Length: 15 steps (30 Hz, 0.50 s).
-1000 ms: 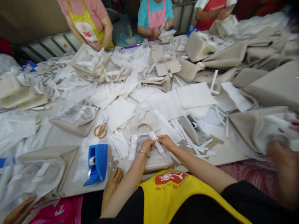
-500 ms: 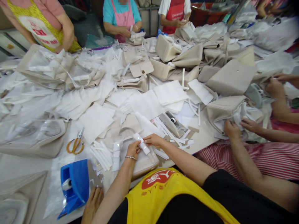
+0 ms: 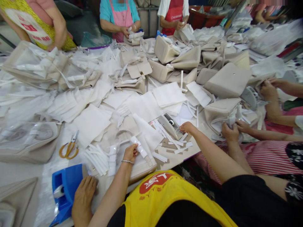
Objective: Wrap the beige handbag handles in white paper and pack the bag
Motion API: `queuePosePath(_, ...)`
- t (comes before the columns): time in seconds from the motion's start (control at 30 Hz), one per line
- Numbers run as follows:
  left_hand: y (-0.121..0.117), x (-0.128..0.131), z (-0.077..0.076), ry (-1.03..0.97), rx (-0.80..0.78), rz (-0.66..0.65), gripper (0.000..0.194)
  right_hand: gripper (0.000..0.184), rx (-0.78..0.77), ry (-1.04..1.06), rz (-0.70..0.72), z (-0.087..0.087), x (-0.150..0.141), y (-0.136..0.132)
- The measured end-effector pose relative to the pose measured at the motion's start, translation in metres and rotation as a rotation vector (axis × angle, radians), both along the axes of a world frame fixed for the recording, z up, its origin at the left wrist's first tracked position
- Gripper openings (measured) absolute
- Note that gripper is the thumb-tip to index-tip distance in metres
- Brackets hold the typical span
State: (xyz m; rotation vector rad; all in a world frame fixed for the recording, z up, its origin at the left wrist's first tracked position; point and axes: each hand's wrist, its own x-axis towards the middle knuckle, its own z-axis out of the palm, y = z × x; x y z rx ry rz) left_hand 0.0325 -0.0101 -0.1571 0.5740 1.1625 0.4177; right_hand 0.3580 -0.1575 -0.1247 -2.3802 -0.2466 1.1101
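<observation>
My left hand is closed on a bag handle wrapped in white padding with shiny clear tape. The handle belongs to a beige handbag lying at the table's near edge. Another white-wrapped part is on the bag's left side. My right hand reaches out to a grey tape dispenser. Its fingers are pinched together at the dispenser's near right end; what they hold is too small to make out. White strips lie scattered around the dispenser.
Orange-handled scissors lie to the left. A co-worker's hand rests beside a blue tape dispenser. White padding sheets and beige bags pile up beyond. At right, a co-worker's hands work on another bag.
My right hand has let go of the wrapped handle and moved right to the grey tape dispenser. My left hand still holds the handle. The co-worker's hand has shifted nearer the blue dispenser.
</observation>
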Motion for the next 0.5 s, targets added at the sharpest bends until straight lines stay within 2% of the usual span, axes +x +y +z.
queuePosePath(0.13, 0.000, 0.000, 0.002, -0.003, -0.013, 0.001, 0.024, 0.005, 0.063, 0.070, -0.052, 0.005, 0.002, -0.007)
queuePosePath(0.2, 0.000, 0.000, 0.003, -0.010, -0.025, 0.001, 0.023, 0.005, 0.124, 0.107, -0.072, 0.010, 0.002, -0.022)
queuePosePath(0.3, 0.000, 0.000, 0.003, -0.032, -0.045, 0.000, 0.023, 0.013, 0.243, 0.164, -0.082, 0.013, -0.002, -0.052)
queuePosePath(0.4, 0.001, 0.001, 0.002, -0.047, -0.062, -0.001, 0.024, 0.021, 0.321, 0.204, -0.120, 0.006, -0.011, -0.077)
queuePosePath(0.5, 0.002, 0.002, 0.003, -0.037, -0.064, 0.001, 0.025, 0.024, 0.323, 0.153, -0.156, -0.009, -0.018, -0.085)
